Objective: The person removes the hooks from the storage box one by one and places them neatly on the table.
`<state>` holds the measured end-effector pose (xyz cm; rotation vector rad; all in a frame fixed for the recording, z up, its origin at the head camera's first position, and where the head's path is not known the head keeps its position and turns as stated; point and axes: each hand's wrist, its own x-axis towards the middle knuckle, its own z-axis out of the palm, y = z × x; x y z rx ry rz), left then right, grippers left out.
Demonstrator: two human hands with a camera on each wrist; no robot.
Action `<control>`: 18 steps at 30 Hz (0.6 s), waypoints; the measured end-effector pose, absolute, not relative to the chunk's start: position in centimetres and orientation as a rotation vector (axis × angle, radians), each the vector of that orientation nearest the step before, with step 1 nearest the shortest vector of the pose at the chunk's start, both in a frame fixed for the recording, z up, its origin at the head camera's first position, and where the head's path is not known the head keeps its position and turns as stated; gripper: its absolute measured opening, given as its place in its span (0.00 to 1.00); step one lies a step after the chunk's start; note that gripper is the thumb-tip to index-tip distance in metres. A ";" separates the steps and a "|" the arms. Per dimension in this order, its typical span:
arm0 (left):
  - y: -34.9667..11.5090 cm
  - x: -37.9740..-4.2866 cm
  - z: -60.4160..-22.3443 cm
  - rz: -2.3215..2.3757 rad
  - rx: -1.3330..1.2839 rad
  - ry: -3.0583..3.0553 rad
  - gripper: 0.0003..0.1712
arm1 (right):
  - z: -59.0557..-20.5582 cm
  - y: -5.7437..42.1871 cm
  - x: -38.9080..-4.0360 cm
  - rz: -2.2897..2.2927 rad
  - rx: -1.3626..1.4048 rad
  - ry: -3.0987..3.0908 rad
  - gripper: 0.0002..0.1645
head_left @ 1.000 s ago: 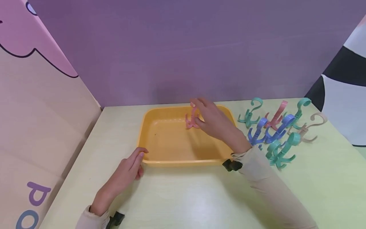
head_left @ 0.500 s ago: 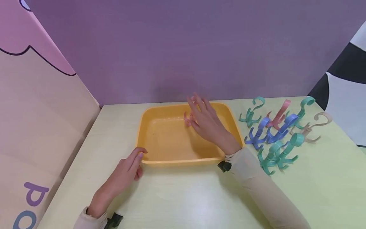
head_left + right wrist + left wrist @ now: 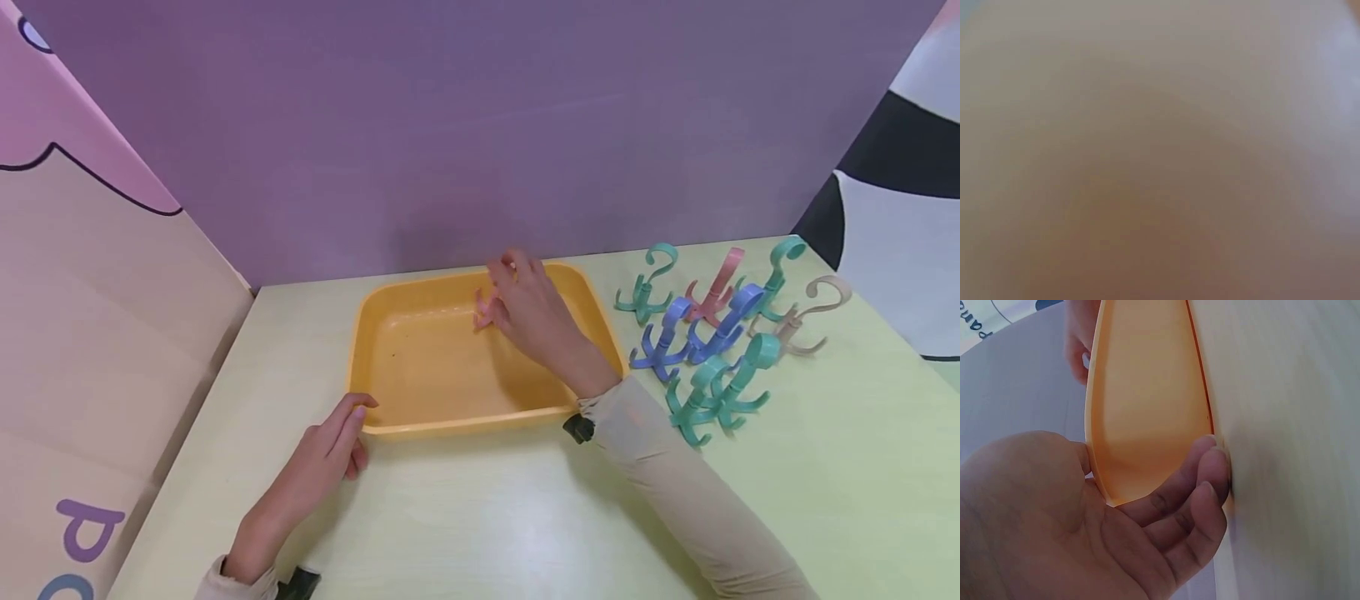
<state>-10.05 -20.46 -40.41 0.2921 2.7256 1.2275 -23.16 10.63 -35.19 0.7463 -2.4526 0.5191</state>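
Observation:
A pink multi-prong hook (image 3: pixel 483 312) stands in the back part of the yellow tray (image 3: pixel 465 423), only its lower prongs showing clearly. My right hand (image 3: pixel 536 315) reaches over the tray with its fingers curled around the hook's upper part, which it mostly hides. At the tray's near left corner, my left hand (image 3: pixel 327 454) holds the rim. The left wrist view has that hand's thumb on the rim and its other fingers (image 3: pixel 1210 469) bent along the outside of the tray. Blur in the right wrist view leaves nothing there to make out.
Right of the tray stand several similar hooks: green ones (image 3: pixel 738 387), blue ones (image 3: pixel 720 329), a pink one (image 3: pixel 716 292) and a beige one (image 3: pixel 798 321). A purple panel (image 3: pixel 450 150) rises behind the pale table (image 3: pixel 480 517). A printed side panel (image 3: pixel 97 333) bounds the left.
My right hand's fingers straightened out over the pink hook half a second ago and are now curled around its top again. My left hand keeps its place on the tray corner.

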 end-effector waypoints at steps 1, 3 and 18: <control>-20.5 -10.0 -40.4 1.228 0.293 2.727 0.19 | -35.2 10.7 -23.2 0.541 0.751 -2.434 0.19; -20.4 -10.0 -40.4 1.230 0.298 2.730 0.18 | -35.1 10.8 -23.2 0.592 0.768 -2.405 0.14; -20.4 -9.9 -40.5 1.244 0.287 2.728 0.17 | -31.3 12.4 -20.8 0.856 0.802 -2.313 0.10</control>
